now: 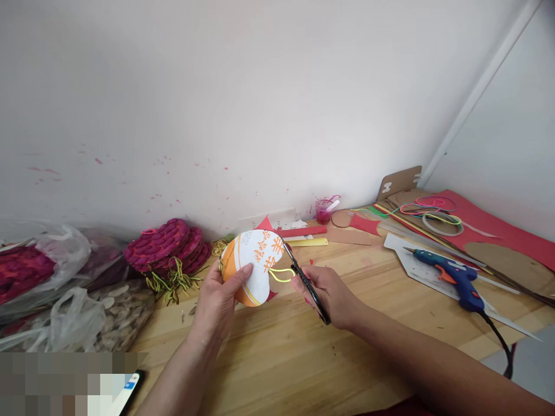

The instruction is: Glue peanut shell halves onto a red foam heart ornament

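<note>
My left hand [221, 294] grips a rounded printed paper piece [255, 257], white and orange with orange characters, its thumb pressed on the front. A yellow cord loop [282, 274] sticks out from the paper's right side. Bits of red paper show behind its edge. My right hand [327, 294] is wrapped round black-handled scissors [312, 293], and their blades reach the paper's upper right edge. Whether the blades have paper between them I cannot make out.
A blue glue gun [455, 274] with a black cable lies at right on a white sheet. Beyond it are cardboard discs [507, 263], red paper and coloured cords. A cup of pink liquid [324, 212] stands by the wall. Magenta round pieces [165, 245] and plastic bags [73, 306] sit left, near a phone [132, 390].
</note>
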`<state>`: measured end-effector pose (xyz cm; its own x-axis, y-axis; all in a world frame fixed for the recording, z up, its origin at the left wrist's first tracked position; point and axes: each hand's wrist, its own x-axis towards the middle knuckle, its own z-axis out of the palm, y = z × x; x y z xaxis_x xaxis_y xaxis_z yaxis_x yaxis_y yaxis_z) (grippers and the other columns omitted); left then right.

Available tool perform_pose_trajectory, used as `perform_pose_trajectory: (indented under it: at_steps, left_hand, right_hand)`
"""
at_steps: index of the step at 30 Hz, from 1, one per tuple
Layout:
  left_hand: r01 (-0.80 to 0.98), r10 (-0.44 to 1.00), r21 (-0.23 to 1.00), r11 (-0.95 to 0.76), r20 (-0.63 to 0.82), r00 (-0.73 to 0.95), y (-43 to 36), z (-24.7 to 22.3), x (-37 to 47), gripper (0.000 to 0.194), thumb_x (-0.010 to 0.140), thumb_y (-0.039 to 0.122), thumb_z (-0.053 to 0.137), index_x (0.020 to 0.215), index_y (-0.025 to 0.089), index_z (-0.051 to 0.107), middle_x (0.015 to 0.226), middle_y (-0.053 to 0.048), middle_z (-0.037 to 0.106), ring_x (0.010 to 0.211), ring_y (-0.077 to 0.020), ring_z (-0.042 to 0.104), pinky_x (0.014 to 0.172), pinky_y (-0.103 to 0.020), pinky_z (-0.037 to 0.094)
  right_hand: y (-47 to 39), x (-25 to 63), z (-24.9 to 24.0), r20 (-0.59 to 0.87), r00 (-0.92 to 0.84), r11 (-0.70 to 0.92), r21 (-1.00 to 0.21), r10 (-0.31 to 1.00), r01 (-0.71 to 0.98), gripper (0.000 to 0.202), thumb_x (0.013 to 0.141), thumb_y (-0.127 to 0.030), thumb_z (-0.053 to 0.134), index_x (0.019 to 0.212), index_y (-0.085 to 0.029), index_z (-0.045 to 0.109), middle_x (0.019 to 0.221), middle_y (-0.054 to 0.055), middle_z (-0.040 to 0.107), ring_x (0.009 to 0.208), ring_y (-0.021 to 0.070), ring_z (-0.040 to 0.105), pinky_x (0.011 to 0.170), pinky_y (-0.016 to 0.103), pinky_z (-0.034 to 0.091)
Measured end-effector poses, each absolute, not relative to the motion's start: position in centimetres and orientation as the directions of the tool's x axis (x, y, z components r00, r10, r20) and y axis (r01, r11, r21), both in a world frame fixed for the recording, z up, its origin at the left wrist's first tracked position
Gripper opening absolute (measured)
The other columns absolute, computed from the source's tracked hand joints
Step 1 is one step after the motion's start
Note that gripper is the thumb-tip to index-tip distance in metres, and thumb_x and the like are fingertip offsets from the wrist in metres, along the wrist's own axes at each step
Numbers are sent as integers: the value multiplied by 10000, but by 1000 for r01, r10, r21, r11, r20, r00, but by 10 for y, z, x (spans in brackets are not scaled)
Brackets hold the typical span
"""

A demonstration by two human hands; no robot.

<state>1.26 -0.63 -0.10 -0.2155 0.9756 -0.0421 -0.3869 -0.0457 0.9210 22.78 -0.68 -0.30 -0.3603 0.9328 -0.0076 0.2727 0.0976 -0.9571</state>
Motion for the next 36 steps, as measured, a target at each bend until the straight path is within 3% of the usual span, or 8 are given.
perform_pose_trajectory:
  at_steps: [7, 17, 26, 36]
  left_hand:
    - [-421, 967, 906, -34, -77, -243, -3, 0, 10, 708, 610, 232, 900, 1262, 239, 624, 1076, -45, 762, 811, -186, 733, 683, -236, 588]
    - [-364, 990, 932, 2, -52, -128, -2, 2, 3, 675, 599, 227, 915, 1198, 195, 605, 1071, -77, 744, 799, -203, 729, 695, -296, 619]
    - [-343, 988, 939, -32, -21, -150, -2, 3, 4, 666, 586, 235, 919, 1173, 231, 605, 1077, -43, 732, 820, -203, 721, 697, -301, 614]
    - [-344, 987, 939, -20, -36, -154, -2, 4, 3, 649, 593, 209, 914, 1160, 224, 598, 1026, -35, 724, 779, -175, 698, 661, -272, 609]
  right_hand:
    - [-6, 228, -6, 31, -388, 159, -939, 921, 304, 447, 876, -547, 624, 645, -214, 434, 501, -73, 397, 480, 90, 367, 471, 246, 257]
    - [4, 239, -10, -46, -509, 28, -990, 859, 135, 492, 881, -665, 538, 720, -208, 452, 615, -52, 439, 500, 89, 437, 464, 232, 390]
    - [5, 242, -6, -41, -533, 103, -966, 845, 239, 491, 875, -667, 544, 717, -215, 435, 659, -39, 422, 591, 112, 416, 524, 241, 415]
    - [4, 242, -7, -38, -547, 93, -973, 836, 210, 471, 915, -635, 508, 726, -207, 446, 617, -45, 432, 539, 102, 417, 493, 243, 315]
